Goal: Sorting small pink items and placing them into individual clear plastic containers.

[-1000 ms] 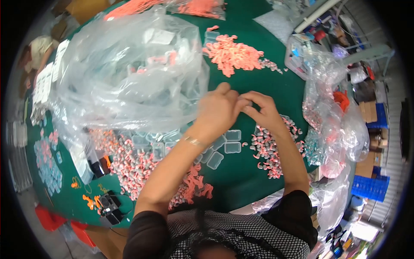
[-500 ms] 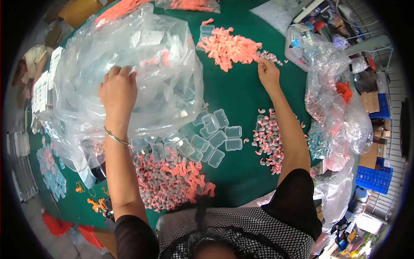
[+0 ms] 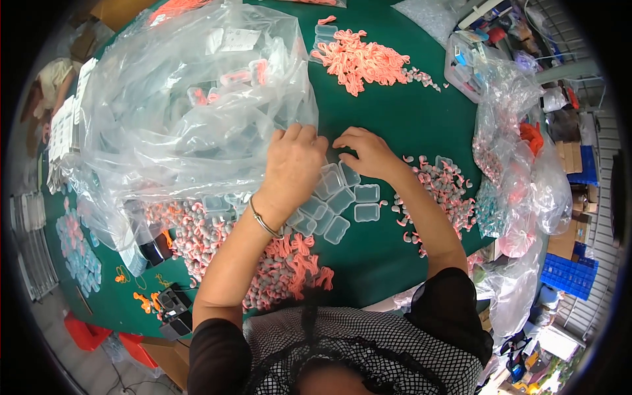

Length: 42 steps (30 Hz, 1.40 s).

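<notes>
I'm seeing the green table (image 3: 421,125) bearing a big clear bag (image 3: 184,112) of small boxes. A cluster of clear boxes (image 3: 342,201) is lying just below both hands. My left hand (image 3: 293,161) is curling, knuckles up; its hold I cannot tell. The right hand (image 3: 368,153) is resting fingers bent, touching the nearest box.

Both forearms reach forward, the left hand (image 3: 294,163) knuckles-up with fingers curled down, the right hand (image 3: 366,153) just beside it, fingertips bent toward the left
</notes>
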{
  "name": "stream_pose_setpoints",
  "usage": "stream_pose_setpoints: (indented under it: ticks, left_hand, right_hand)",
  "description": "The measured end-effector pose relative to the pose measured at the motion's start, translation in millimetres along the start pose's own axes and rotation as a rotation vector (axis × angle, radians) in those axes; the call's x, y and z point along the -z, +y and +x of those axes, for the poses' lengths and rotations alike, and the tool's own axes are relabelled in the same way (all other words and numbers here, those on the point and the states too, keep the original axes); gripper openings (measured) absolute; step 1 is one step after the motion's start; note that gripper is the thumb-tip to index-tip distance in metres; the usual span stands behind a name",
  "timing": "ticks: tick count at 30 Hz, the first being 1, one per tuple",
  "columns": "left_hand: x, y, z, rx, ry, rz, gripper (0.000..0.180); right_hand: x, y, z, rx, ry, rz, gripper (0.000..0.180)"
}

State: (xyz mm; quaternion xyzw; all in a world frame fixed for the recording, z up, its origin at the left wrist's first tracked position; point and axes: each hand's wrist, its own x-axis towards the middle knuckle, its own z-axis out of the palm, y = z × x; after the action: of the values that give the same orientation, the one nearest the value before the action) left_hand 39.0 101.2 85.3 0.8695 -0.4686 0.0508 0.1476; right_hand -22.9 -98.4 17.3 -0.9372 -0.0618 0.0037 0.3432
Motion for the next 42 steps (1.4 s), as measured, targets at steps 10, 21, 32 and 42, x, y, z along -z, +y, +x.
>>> stream_pose_setpoints:
  ticks: [10, 21, 32, 42]
  left_hand:
    - [-13.2, 26.3, -0.2, -0.098, 0.283, -0.028, 0.006]
    - [-64.8, 30.9, 25.1, 0.146, -0.05, 0.041, 0.009]
    - [-81.7, 31.9, 32.0, 0.177, -0.107, -0.011, 0.011]
    - [-141.6, 31.0, 33.2, 0.545, 0.198, -1.098, 0.007]
  right_hand:
    - [1.7, 24.9, -11.7, -0.047, 0.055, 0.128, 0.018]
    - [-9.4, 69.5, -13.8, -0.288, 0.585, -0.367, 0.033]
    - [-18.1, 69.7, -11.9, -0.368, 0.647, -0.481, 0.026]
    - [-22.8, 70.3, -10.7, -0.373, 0.65, -0.501, 0.023]
